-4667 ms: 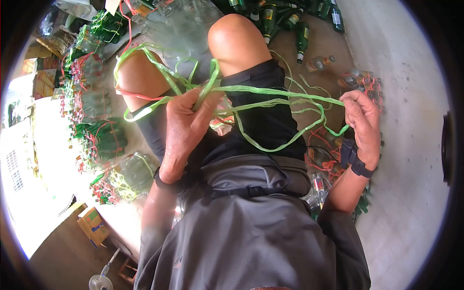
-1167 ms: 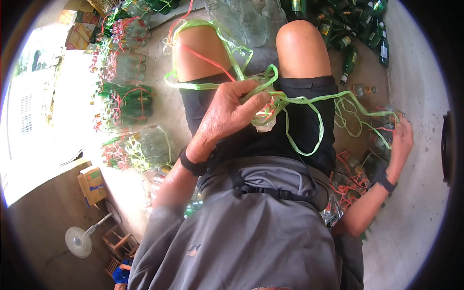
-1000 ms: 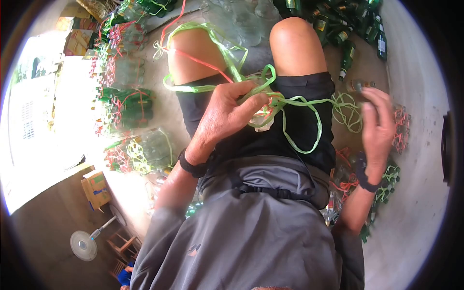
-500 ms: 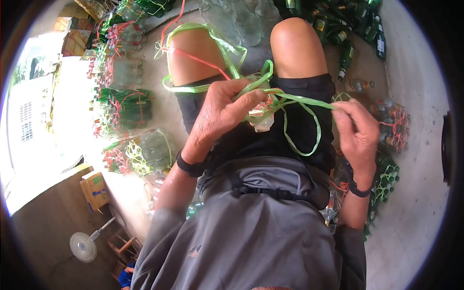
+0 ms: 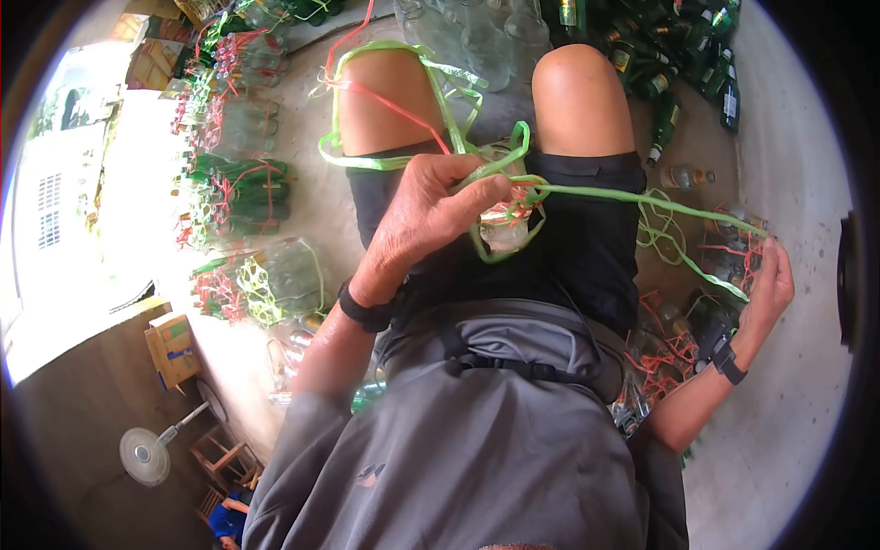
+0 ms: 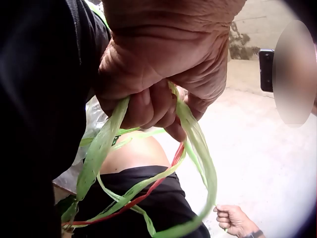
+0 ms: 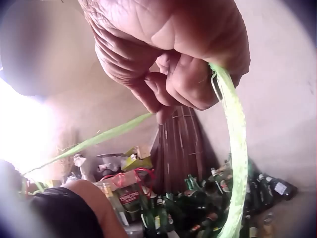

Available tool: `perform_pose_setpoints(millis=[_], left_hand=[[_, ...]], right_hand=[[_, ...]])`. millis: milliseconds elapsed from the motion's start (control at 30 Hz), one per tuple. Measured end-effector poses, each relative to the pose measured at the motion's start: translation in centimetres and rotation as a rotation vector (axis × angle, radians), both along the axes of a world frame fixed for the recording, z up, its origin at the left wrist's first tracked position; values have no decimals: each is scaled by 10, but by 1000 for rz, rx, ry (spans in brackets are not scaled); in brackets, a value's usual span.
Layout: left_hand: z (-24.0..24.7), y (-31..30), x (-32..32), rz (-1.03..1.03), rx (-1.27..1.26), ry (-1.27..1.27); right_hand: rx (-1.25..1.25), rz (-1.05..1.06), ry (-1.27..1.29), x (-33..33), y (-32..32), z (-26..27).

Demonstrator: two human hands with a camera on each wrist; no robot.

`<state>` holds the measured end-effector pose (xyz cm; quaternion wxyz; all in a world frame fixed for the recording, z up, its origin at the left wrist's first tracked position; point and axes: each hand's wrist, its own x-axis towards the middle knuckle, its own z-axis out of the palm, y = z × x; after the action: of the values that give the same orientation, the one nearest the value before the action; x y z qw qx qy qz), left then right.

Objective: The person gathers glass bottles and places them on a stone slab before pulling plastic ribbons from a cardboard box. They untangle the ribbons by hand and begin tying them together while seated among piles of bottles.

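Between the thighs, my left hand (image 5: pixel 429 202) pinches green plastic twine (image 5: pixel 495 167), with loops hanging over the left knee and red twine (image 5: pixel 394 108) mixed in. In the left wrist view my left hand (image 6: pixel 163 64) has curled fingers, a green strand (image 6: pixel 200 144) dropping below them. Out to the right, my right hand (image 5: pixel 768 286) holds a taut green strand (image 5: pixel 660 201) that runs back to the left hand. In the right wrist view the right hand (image 7: pixel 173 54) curls round the twine, whose tail (image 7: pixel 237 148) hangs down. Clear glass (image 5: pixel 502 236) shows under the left hand.
Clear bottles (image 5: pixel 477 37) stand beyond the knees, with loose green bottles (image 5: pixel 665 126) at upper right. Bundles of tied bottles (image 5: pixel 247 197) line the left side. More tied bottles (image 5: pixel 674 344) lie by the right forearm, near a pale wall (image 5: pixel 807 394). A fan (image 5: pixel 145 456) stands at lower left.
My right hand has let go of the strand, come in, taken it again nearer the left hand and drawn it out to the right. The hanging loop has pulled in; my left hand keeps its grip.
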<state>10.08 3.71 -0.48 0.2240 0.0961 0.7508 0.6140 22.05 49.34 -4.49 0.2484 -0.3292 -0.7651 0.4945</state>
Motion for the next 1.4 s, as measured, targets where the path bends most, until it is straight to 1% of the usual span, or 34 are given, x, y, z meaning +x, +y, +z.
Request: perform_pose_setpoints(millis=[33,67,100,133,167,200,233,300,367,433,500,567,600,667,700,767,900,967,1000,1067,1100,1167,1300,1367,1400], left_hand=[[2,-1,-1,-5,-46,-25],[3,-3,-1,-9,-92,-49],[1,-3,-1,-8,-94,-47],[-2,-3,0,0,-51,-40],[-4,-3,0,7,-8,-33],[-5,-2,0,7,-9,-31],[-5,-1,0,3,-9,-16],[-1,1,1,-6,-16,-1],[7,5,1,-26,-19,-23],[5,5,3,-52,-41,-41],[6,9,0,-78,-58,-41],[8,13,3,-73,7,-76],[5,14,3,-76,7,-77],[-1,13,3,-121,20,-73],[-1,13,4,-116,20,-75],[0,14,3,-120,37,-40],[-7,8,3,-127,56,-64],[-10,4,2,-139,29,-80],[-10,3,2,-134,30,-77],[-8,5,3,-106,103,9],[-5,7,4,-103,103,11],[4,10,9,-8,63,29],[7,9,12,-31,42,31],[8,10,12,-30,-56,83],[8,10,11,-28,-59,82]], right_hand=[[-1,1,2,1,7,-5],[-8,-46,9,1,14,-11],[-16,-92,15,2,22,-18],[-17,-92,15,8,43,-34],[98,-61,-156,17,71,-57],[214,-30,-327,21,86,-69],[214,-29,-325,14,68,-61],[716,207,-217,-5,12,-46],[683,367,-38,-28,-63,-3],[452,620,123,-40,-128,28],[434,820,208,-48,-173,41],[343,903,160,-51,-206,41],[343,901,159,-53,-214,34],[31,871,120,-58,-225,20],[30,876,118,-62,-227,18],[-63,974,141,-67,-231,17],[-57,1007,107,-68,-228,21],[-265,973,30,-67,-228,25],[-262,979,31,-67,-226,27],[-357,1012,6,-68,-222,29],[-356,1016,7,-69,-221,30],[-350,999,-53,-70,-218,32],[-327,988,-88,-70,-215,33],[-330,993,-85,-70,-215,33],[-333,995,-86,-69,-214,32]])
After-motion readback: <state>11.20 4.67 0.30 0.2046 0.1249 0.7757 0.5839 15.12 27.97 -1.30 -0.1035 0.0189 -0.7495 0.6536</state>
